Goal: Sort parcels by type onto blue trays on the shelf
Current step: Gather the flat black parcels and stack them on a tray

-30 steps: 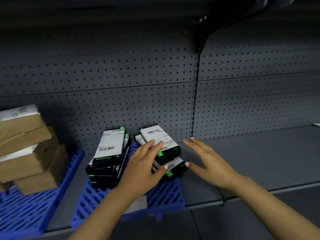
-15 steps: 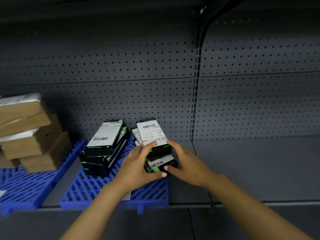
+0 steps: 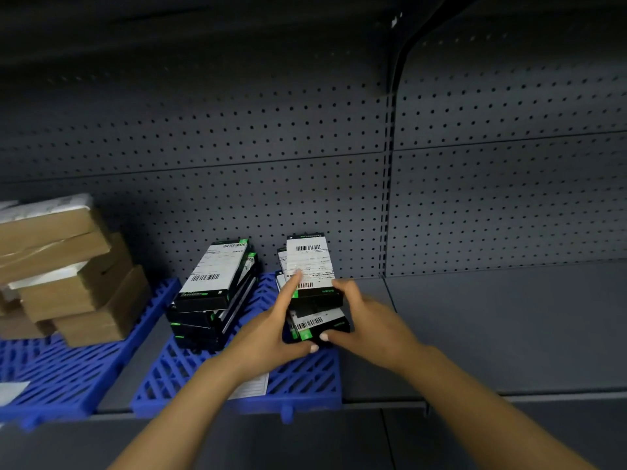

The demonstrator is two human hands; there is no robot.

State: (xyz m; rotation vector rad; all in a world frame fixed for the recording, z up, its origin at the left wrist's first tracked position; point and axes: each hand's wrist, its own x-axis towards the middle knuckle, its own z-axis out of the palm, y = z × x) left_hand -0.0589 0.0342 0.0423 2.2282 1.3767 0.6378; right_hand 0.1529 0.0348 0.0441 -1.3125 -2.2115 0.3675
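1. At nine o'clock in the view, a stack of brown cardboard parcels [image 3: 68, 266], some bearing white labels, sat on the left blue tray [image 3: 68, 378], whose front edge ran off the frame at eight o'clock. The boxes lay askew, one upon another.
2. A strip of bare grey shelf [image 3: 509, 327] separated that tray from the middle blue tray [image 3: 305, 378], which lay just left of the view's centre, toward six o'clock.
3. On the middle tray's rear left stood the left stack of black boxes [image 3: 210, 300], flat cartons with green accents; the topmost showed a white barcode label and tilted up toward the back panel.
4. A white paper slip [image 3: 251, 386] lay on the tray's front, partly hidden by the left forearm.
5. The left hand [image 3: 271, 330] gripped the right stack of black boxes [image 3: 314, 293] from its nine o'clock side: fingers reached up onto the top label, and the thumb curled under the near lower corner.
6. The right hand [image 3: 369, 323] gripped the same stack from its three o'clock side, index finger against the upper box's edge and thumb meeting the lower near corner.
7. The right stack rested on the tray's rear right, its boxes slightly fanned.
8. The perforated grey back panel [image 3: 492, 198] filled the twelve and three o'clock regions.
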